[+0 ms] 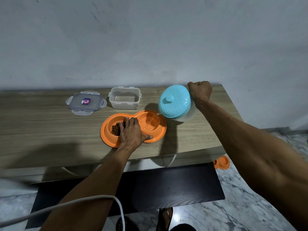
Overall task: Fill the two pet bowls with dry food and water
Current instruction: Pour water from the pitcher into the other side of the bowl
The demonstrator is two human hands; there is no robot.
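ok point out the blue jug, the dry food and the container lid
blue jug (174, 101): head view, on its dimpled blue lid
dry food (115, 129): head view, on the kibble pile in the left bowl
container lid (85, 102): head view, on its clear centre panel

A: What's on the floor?
B: A dark mat under the wood table, w/ grey n white marble floor beside it
A: Anything else?
B: A white cable curls near the cam, n a 2nd orange dish peeks out by the table's right end, on the floor
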